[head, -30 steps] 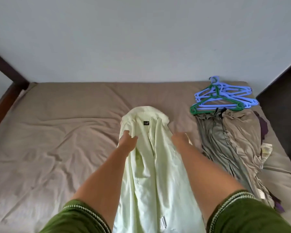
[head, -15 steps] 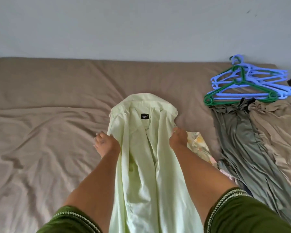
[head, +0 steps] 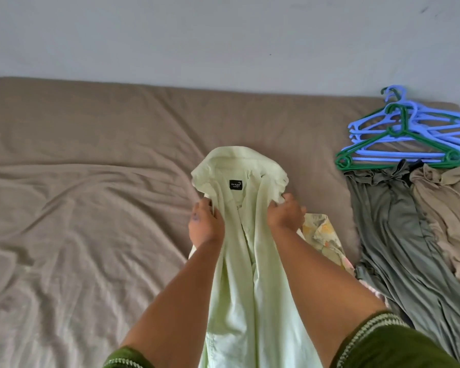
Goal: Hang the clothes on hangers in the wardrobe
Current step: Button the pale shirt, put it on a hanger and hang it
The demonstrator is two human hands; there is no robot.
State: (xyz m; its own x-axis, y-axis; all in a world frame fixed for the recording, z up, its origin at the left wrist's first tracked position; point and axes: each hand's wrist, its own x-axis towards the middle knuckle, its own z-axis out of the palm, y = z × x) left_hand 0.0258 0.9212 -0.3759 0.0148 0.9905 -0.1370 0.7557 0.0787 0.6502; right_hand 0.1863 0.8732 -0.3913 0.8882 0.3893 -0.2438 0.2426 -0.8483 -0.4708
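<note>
Pale green shirt (head: 239, 235) at frame centre, collar toward the wall, long axis running down to the lower edge. Left hand (head: 206, 225) and right hand (head: 286, 212) each hold a clenched grip on a shoulder beside the collar. The green hanger (head: 398, 144), atop blue hangers (head: 436, 128) on the bed (head: 91, 181), lies upper right, nearer the right hand.

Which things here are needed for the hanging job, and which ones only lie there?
Needed: pale green shirt, held by left hand and right hand; hangers; grey-green garment; beige garment; floral cloth.
Only there: bed sheet; wall.
</note>
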